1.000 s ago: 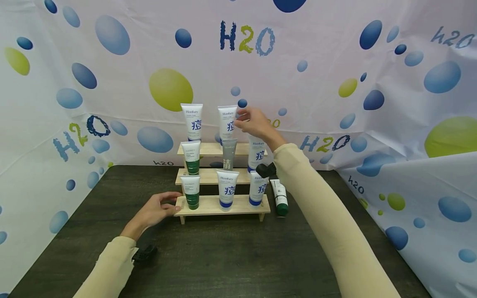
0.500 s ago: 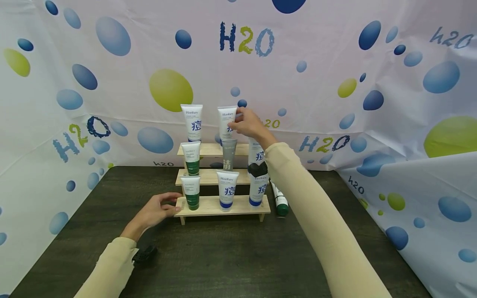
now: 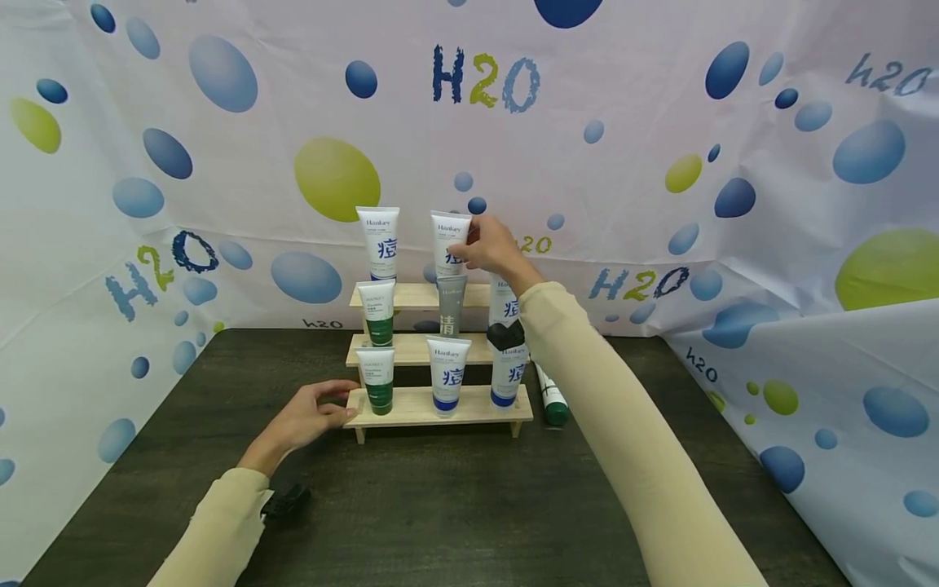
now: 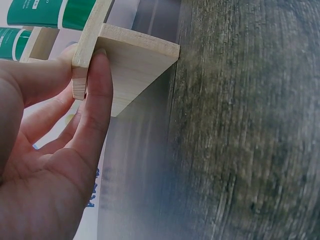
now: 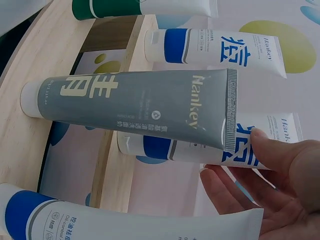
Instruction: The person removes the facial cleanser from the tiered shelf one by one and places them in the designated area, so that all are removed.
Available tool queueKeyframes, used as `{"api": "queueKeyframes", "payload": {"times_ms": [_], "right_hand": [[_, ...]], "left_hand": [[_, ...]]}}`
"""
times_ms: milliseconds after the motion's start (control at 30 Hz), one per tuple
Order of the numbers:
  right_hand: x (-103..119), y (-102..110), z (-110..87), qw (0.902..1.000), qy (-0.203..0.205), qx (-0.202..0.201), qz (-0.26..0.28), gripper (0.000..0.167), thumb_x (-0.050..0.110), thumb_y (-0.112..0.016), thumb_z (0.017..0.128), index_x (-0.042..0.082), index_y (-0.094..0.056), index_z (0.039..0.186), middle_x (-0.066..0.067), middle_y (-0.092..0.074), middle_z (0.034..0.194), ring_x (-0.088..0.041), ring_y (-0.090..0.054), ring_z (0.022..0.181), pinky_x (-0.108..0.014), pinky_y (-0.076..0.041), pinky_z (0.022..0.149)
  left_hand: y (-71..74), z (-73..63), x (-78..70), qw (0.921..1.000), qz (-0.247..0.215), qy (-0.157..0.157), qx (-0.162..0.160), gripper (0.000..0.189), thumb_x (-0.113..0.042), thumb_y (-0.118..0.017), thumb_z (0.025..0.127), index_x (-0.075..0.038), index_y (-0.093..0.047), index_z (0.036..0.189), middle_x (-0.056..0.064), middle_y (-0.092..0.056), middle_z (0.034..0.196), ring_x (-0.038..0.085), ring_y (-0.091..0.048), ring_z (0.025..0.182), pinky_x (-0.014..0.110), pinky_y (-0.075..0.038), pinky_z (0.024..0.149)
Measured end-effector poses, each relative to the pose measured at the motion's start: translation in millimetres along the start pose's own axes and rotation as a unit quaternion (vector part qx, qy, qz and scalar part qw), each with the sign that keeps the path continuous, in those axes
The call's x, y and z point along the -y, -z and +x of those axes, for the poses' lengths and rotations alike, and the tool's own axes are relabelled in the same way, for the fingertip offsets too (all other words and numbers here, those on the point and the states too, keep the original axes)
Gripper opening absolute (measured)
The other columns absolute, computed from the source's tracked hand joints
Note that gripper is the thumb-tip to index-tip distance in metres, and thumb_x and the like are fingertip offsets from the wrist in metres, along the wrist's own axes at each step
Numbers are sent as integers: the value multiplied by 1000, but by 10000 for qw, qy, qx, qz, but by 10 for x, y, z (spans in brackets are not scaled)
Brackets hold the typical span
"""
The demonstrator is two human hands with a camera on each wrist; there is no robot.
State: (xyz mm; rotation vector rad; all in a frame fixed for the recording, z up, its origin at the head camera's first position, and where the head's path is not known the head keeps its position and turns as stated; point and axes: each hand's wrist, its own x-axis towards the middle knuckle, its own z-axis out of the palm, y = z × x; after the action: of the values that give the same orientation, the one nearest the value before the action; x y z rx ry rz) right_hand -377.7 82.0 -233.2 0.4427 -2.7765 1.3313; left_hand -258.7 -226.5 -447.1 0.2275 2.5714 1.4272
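Note:
My right hand (image 3: 493, 246) pinches a white tube with a blue band (image 3: 450, 236) at the middle of the top tier, thumb on its front and fingers behind. In the right wrist view, a grey tube (image 5: 145, 105) stands in front of that tube and covers part of it. My left hand (image 3: 311, 416) grips the left end of the bottom tier of a wooden stand (image 3: 403, 414). The left wrist view has the thumb above the board's edge (image 4: 82, 75) and a finger beneath it. Nearest that hand stands a white and green tube (image 3: 377, 381).
Another blue-banded tube (image 3: 380, 244) is upright at the top left. The middle tier also bears a green-based tube (image 3: 377, 314) and a blue-banded one (image 3: 504, 300), partly behind my right wrist. A tube with a green cap (image 3: 553, 399) lies on the dark table (image 3: 469, 505), right of the stand.
My right hand has moved left from beside the top middle tube and now pinches it. That tube has shifted slightly to the right. The left hand has stayed on the stand.

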Motion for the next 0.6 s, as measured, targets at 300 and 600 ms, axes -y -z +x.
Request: {"api": "queueKeyframes", "payload": {"times_ms": [300, 600], "right_hand": [[-6, 23, 11, 9998, 8, -96, 177, 38, 11, -71, 98, -5, -60, 131, -21, -66, 127, -32, -68, 113, -39, -61, 93], [121, 266, -30, 9969, 102, -14, 778, 38, 8, -69, 99, -5, -58, 133, -21, -64, 131, -34, -67, 118, -41, -59, 98]], "left_hand": [[-8, 3, 3, 10000, 4, -44, -18, 59, -13, -70, 99, 5, -47, 149, 34, -49, 147, 39, -68, 120, 48, -58, 94], [-9, 7, 8, 10000, 14, -25, -25, 58, -14, -70, 99, 4, -47, 150, 33, -49, 148, 40, -67, 121, 48, -58, 95]]}}
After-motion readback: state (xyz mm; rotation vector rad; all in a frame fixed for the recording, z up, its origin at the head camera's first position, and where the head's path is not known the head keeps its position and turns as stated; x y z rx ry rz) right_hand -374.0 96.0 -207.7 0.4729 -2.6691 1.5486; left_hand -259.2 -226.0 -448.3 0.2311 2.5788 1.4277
